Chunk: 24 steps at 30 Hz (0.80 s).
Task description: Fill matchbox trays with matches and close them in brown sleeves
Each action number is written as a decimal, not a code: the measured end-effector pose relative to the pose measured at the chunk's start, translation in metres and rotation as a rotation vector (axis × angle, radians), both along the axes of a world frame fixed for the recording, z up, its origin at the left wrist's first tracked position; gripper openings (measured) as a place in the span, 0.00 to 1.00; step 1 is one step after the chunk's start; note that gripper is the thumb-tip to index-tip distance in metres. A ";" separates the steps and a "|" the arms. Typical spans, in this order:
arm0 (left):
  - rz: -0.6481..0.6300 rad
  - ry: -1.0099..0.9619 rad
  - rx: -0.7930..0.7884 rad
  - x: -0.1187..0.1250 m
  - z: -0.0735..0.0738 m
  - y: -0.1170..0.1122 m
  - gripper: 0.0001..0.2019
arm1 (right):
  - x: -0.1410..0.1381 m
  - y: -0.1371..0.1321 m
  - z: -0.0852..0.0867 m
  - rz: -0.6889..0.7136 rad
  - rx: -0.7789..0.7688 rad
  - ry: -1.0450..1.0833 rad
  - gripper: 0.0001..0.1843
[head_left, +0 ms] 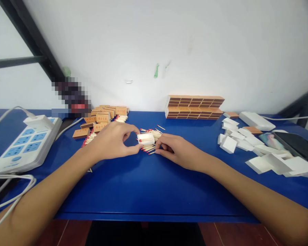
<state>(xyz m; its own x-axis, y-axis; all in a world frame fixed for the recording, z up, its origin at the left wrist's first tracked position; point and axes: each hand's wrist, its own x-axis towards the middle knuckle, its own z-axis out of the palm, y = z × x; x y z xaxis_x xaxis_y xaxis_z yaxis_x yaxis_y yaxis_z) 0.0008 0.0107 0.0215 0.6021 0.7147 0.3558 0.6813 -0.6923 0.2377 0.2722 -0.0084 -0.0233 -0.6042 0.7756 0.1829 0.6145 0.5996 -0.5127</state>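
Between the thumb and forefinger of my left hand (pixel 118 141) is a small white matchbox tray (pixel 149 137), gripped at its left end. A few red-tipped matches lie inside it. My right hand (pixel 178 150) is just to the right, fingers curled and pinched together at the edge of a heap of loose matches (pixel 150 149). What the right fingertips hold, if anything, is hidden. The heap lies on the blue table behind and below the tray. One stray match (pixel 161 127) lies a little behind the heap.
Matchbox sleeves (pixel 103 118) and more matches are piled at the left. Stacked matchboxes (pixel 195 107) stand against the wall. White matchbox trays (pixel 229 143), a white charger (pixel 256 120) and a phone (pixel 295 145) lie right. A power strip (pixel 28 143) with cables sits far left.
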 end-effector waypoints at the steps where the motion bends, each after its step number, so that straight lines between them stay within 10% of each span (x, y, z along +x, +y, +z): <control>1: -0.003 0.003 -0.005 0.000 0.000 0.000 0.13 | 0.001 0.001 -0.001 -0.001 0.006 0.010 0.02; 24: -0.079 0.044 0.064 0.013 -0.010 -0.011 0.12 | -0.010 -0.014 0.015 -0.090 0.146 0.020 0.04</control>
<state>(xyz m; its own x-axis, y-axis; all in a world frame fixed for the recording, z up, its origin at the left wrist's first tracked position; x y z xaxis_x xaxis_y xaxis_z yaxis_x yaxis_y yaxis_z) 0.0139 0.0000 0.0116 0.6721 0.6406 0.3713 0.6325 -0.7575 0.1619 0.2624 -0.0220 -0.0080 -0.5288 0.7906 0.3089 0.6595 0.6118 -0.4368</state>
